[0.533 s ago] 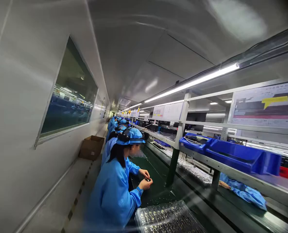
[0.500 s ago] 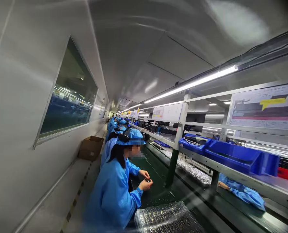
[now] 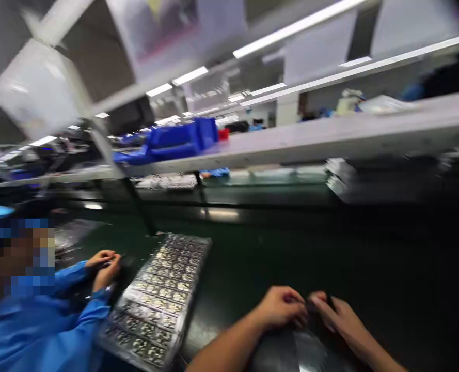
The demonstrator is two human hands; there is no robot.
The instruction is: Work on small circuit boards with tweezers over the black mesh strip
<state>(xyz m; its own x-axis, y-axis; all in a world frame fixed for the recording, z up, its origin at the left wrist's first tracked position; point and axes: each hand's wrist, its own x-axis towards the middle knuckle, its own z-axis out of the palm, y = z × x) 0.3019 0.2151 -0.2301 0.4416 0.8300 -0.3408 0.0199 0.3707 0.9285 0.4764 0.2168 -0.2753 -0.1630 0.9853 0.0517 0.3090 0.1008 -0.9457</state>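
Observation:
The picture is smeared by head motion. My left hand [image 3: 281, 308] and my right hand [image 3: 335, 316] meet low in the middle over the dark green work surface [image 3: 275, 253]. Both have curled fingers pinched around a small dark part [image 3: 310, 310] that I cannot name. Below them lies a shiny dark sheet or bag [image 3: 295, 351]. A clear tray [image 3: 157, 297] of several small components lies to the left of my left forearm.
A co-worker in a blue smock [image 3: 39, 325] sits at the left, their hands [image 3: 103, 266] working beside the tray. A white shelf [image 3: 310, 139] runs above the bench with blue bins [image 3: 175, 139]. Stacked trays [image 3: 368, 181] sit under the shelf at right.
The view has swung from looking down the line of workers to looking down at the bench. My two hands and the tray are now in view close by.

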